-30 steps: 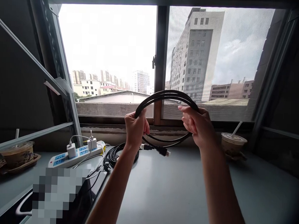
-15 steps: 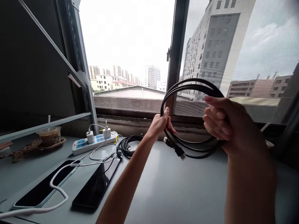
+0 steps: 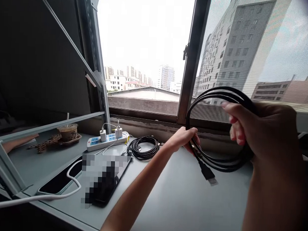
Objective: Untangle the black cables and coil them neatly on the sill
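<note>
Cable (image 3: 245, 99) loops above the desk (image 3: 186, 197), toward its back edge, left hand (image 3: 181, 138) and right hand (image 3: 263, 129) each gripping 1 side, apparently so the coil holds its round shape.

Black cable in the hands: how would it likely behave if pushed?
The black cable is probably bendy but springy, since it holds a rounded arch between the left hand and right hand. It may spread, as its turns look separate in places. The plug sticks out free, so may swing.

Two rings of black wire (image 3: 246, 100) (image 3: 142, 157), two phones (image 3: 57, 179) (image 3: 104, 191), two white plugs (image 3: 103, 135) (image 3: 118, 132), one power strip (image 3: 110, 138) and one cup (image 3: 68, 133) on the left
</note>
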{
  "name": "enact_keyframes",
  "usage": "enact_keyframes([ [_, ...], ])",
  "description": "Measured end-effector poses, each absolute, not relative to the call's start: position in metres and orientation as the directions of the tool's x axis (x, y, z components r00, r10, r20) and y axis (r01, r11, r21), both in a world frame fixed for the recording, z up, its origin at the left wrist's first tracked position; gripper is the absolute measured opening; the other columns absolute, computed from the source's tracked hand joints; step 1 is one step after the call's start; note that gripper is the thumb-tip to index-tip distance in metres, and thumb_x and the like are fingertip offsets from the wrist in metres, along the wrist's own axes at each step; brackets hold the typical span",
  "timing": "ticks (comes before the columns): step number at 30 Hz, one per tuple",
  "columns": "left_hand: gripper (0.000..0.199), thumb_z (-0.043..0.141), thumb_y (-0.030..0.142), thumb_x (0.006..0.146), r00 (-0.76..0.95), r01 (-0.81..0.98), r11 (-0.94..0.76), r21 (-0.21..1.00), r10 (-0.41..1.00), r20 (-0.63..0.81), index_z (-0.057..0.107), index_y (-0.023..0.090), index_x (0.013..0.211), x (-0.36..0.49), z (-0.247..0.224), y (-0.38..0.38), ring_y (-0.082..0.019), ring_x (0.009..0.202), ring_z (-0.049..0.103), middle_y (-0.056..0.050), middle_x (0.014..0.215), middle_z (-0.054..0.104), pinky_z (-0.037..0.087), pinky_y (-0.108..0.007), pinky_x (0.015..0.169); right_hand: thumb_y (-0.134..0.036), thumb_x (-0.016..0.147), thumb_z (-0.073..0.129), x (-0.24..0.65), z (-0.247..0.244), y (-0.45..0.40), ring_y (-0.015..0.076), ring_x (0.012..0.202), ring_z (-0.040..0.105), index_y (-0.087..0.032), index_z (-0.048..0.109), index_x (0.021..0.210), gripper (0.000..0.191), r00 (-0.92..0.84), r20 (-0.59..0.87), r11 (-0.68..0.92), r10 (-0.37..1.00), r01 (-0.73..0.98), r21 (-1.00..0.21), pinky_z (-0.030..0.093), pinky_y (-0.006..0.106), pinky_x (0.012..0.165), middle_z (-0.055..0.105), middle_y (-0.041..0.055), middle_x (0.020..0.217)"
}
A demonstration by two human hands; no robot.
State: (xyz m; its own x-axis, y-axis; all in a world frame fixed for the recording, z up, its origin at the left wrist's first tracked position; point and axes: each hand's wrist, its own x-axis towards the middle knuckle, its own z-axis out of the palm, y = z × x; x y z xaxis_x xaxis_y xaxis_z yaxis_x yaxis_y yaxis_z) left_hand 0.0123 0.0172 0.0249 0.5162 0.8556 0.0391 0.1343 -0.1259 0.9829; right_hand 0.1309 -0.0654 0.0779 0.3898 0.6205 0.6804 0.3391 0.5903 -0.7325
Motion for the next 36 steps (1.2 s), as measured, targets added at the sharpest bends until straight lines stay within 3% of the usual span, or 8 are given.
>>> enact_keyframes([
  [9,0.075,0.012,0.058,0.086,0.801,0.438,-0.053,0.897,0.476,-0.363,0.066,0.011,0.065,0.017,0.017,0.020,-0.023,0.056,0.065,-0.017,0.059,0.065,0.052,-0.035,0.063,-0.024,0.070,0.058,0.113,0.075,-0.060,0.0032,0.026,0.032,-0.012,0.046,0.041,0.034,0.215,0.802,0.739,0.557,0.314,-0.597,0.023,0.013,0.028,0.038,-0.0023,0.034],
  [12,0.058,0.033,0.058,0.085,0.842,0.193,-0.062,0.979,0.523,-0.133,0.068,0.013,0.077,0.012,0.017,0.029,-0.023,0.071,0.067,-0.013,0.075,0.070,0.051,-0.035,0.075,-0.025,0.071,0.060,0.112,0.075,-0.061,0.0034,0.027,0.032,-0.014,0.043,0.039,0.038,0.194,0.839,0.815,0.508,0.206,-0.541,0.024,0.015,0.030,0.037,-0.0026,0.034],
  [16,0.040,0.049,0.052,0.084,0.602,-0.298,-0.165,0.940,0.732,0.319,0.060,0.014,0.076,0.008,0.020,0.041,-0.017,0.078,0.067,-0.009,0.079,0.071,0.048,-0.025,0.079,-0.032,0.069,0.064,0.114,0.076,-0.048,0.0037,0.028,0.028,-0.016,0.032,0.039,0.047,0.308,0.780,0.832,0.545,-0.088,-0.547,0.028,0.018,0.034,0.027,-0.0041,0.031],
  [20,0.037,0.047,0.051,0.086,0.272,-0.470,-0.267,0.841,0.863,0.426,0.042,0.018,0.070,0.001,0.026,0.047,-0.015,0.062,0.066,-0.005,0.065,0.066,0.050,-0.025,0.067,-0.037,0.067,0.066,0.126,0.069,-0.015,0.0033,0.031,0.026,-0.016,0.038,0.054,0.038,0.285,0.609,0.668,0.741,-0.210,-0.714,0.031,0.018,0.038,0.027,-0.0072,0.037],
  [23,0.033,0.041,0.046,0.090,0.057,-0.420,-0.430,0.799,0.866,0.496,0.040,0.018,0.074,-0.004,0.031,0.046,-0.013,0.046,0.060,0.001,0.055,0.057,0.046,-0.023,0.051,-0.041,0.070,0.065,0.132,0.060,0.005,0.0057,0.040,0.039,-0.016,0.053,0.089,0.034,0.365,0.639,0.689,0.677,-0.009,-0.725,0.037,0.019,0.043,0.046,-0.0046,0.054],
  [27,0.025,0.039,0.033,0.093,-0.004,-0.327,-0.535,0.779,0.825,0.565,0.041,0.017,0.074,-0.011,0.038,0.039,-0.008,0.035,0.050,0.006,0.049,0.047,0.033,-0.017,0.037,-0.033,0.069,0.069,0.131,0.053,0.011,0.0121,0.080,0.056,-0.018,0.042,0.132,0.070,0.474,0.819,0.745,0.323,0.406,-0.529,0.044,0.018,0.059,0.056,0.0054,0.092],
  [30,0.021,0.038,0.025,0.093,-0.003,-0.260,-0.560,0.786,0.815,0.579,0.044,0.016,0.075,-0.020,0.045,0.035,-0.007,0.032,0.046,0.007,0.046,0.046,0.031,-0.016,0.033,-0.041,0.071,0.070,0.129,0.053,0.007,0.0150,0.093,0.054,-0.020,0.039,0.139,0.077,0.346,0.912,0.731,0.221,0.560,-0.389,0.043,0.018,0.061,0.055,0.0090,0.105],
  [36,0.020,0.040,0.019,0.091,0.052,-0.169,-0.557,0.813,0.818,0.572,0.048,0.015,0.073,-0.032,0.056,0.029,-0.005,0.029,0.040,0.006,0.046,0.047,0.028,-0.015,0.029,-0.044,0.083,0.060,0.128,0.054,0.009,0.0069,0.068,0.047,-0.021,0.057,0.124,0.048,0.179,0.980,0.723,0.086,0.666,-0.185,0.040,0.019,0.061,0.060,0.0024,0.090],
])
